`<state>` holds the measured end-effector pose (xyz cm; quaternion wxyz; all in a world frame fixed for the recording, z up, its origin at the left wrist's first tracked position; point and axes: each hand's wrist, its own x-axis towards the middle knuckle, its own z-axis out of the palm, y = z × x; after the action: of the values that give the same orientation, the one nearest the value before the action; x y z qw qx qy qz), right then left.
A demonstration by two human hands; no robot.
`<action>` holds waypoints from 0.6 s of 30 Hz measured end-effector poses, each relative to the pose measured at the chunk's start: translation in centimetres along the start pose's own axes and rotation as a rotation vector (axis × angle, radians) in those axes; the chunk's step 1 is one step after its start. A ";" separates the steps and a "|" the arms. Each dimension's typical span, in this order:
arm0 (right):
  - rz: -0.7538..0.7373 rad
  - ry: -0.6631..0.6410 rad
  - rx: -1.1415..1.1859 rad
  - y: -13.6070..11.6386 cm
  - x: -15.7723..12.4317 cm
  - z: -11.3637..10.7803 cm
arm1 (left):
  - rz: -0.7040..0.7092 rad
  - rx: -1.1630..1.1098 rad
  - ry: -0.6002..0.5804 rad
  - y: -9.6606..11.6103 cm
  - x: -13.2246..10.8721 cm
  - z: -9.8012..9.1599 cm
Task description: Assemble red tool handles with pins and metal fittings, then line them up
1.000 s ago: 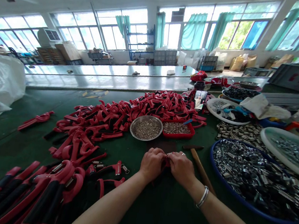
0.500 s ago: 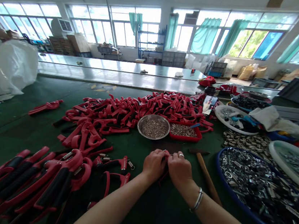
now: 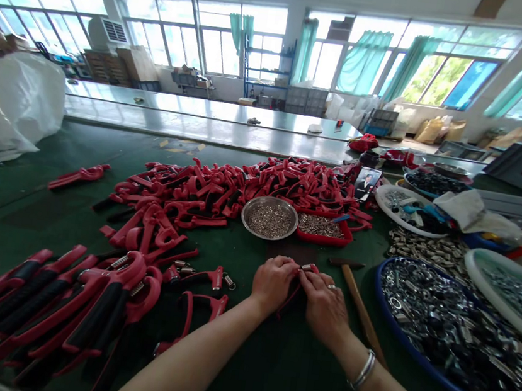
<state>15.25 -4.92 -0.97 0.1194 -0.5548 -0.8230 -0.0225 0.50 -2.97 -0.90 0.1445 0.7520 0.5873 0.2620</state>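
1 head-worn camera looks forward and down at the left hand (image 3: 274, 283), right hand (image 3: 325, 306) and green workbench (image 3: 25, 217).

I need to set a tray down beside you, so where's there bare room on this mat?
Bare green mat shows left of the red handle pile, below the lone red handle. A smaller patch lies between the forearms, below the left hand and right hand. The right side is crowded, around the blue-rimmed tray of metal parts.

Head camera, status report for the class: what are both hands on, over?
Left hand, right hand: on a red spring-grip handle. Wooden-handled hammer beside right hand, not touching.
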 end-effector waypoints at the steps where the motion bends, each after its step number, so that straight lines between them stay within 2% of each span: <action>1: -0.011 0.002 0.053 0.4 0.0 -0.1 | 0.032 0.018 0.003 0.0 0.0 0.0; 5: -0.046 0.093 0.191 2.9 -1.2 -0.4 | 0.198 0.090 -0.004 -0.2 0.0 -0.1; 8: 0.162 0.126 0.056 5.8 -4.1 -0.6 | 0.311 0.131 -0.062 -0.3 0.0 -0.5; 10: 0.313 0.062 -0.021 7.5 -6.3 -0.8 | 0.345 0.165 -0.109 -0.3 0.1 -0.7; 12: 0.400 -0.006 0.034 8.7 -8.1 -1.2 | 0.353 0.187 -0.140 -0.2 0.2 -1.0; 14: 0.461 -0.057 0.220 9.0 -9.1 -1.8 | 0.357 0.184 -0.155 0.2 0.3 -1.3; 18: 0.582 -0.200 0.852 7.9 -9.5 -3.5 | 0.315 0.196 -0.161 1.4 -0.2 -1.8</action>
<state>26.47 -11.08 -0.47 0.2565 -0.6624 -0.5784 0.4012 0.52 -3.73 1.28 0.0744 0.8635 0.4718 0.1620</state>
